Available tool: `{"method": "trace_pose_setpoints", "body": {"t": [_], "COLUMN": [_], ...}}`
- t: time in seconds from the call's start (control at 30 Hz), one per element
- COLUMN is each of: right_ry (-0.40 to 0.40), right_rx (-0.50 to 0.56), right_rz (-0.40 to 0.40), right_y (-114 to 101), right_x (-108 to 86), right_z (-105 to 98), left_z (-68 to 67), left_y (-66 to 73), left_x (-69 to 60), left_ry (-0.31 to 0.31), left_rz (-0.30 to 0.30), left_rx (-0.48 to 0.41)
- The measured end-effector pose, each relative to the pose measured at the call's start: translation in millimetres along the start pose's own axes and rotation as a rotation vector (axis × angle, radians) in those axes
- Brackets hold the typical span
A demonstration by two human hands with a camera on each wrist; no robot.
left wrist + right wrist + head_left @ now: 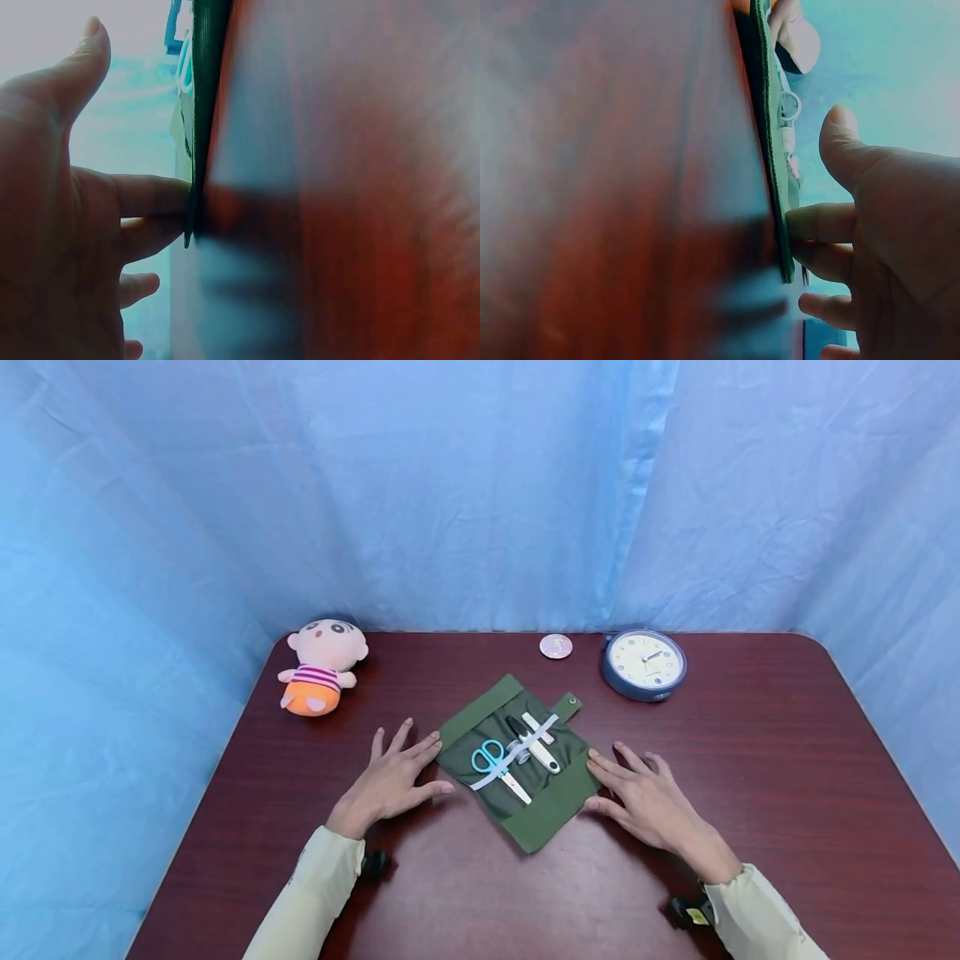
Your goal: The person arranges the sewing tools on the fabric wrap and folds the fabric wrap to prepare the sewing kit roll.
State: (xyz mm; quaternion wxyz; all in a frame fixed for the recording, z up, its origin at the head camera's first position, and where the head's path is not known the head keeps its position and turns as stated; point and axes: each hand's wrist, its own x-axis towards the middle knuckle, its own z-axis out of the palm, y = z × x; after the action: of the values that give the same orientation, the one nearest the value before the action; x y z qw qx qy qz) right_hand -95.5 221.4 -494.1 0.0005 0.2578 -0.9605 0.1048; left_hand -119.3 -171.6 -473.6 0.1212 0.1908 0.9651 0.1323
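Note:
A green fabric tool roll (551,806) lies unfolded at a slant on the table. Across its middle, a pale elastic strap (486,779) runs over blue-handled scissors (516,787), a white tool with a black end (543,757), a small clear round item and a slim white item (531,722). My left hand (390,781) touches the roll's left corner with its fingertips, thumb spread apart. At the right edge, fingertips of my right hand (645,797) rest on the cloth. Both wrist views show straight fingers against the roll's edge (204,97), seen side-on.
A plush doll (318,668) in orange shorts lies at the table's back left. Behind the roll are a round badge-like disc (556,647) and, farther right, a blue-rimmed clock (645,664). Blue curtains (465,493) enclose the dark red table (787,760).

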Motion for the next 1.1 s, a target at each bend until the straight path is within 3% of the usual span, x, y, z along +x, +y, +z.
{"method": "trace_pose_setpoints", "body": {"t": [0.57,1.1], "right_ry": [-0.092,-0.193], "right_rx": [0.002,0.040], "right_rz": [0.080,0.132], "right_y": [25,27], "right_x": [42.7,86.1], "right_z": [-7,-7], "left_z": [16.5,32.9], "left_y": [23.9,45.4], "left_x": [-29.5,-49.5], "left_ry": [0.045,0.090], "left_rz": [0.032,0.061], "left_rx": [0.054,0.079]}}
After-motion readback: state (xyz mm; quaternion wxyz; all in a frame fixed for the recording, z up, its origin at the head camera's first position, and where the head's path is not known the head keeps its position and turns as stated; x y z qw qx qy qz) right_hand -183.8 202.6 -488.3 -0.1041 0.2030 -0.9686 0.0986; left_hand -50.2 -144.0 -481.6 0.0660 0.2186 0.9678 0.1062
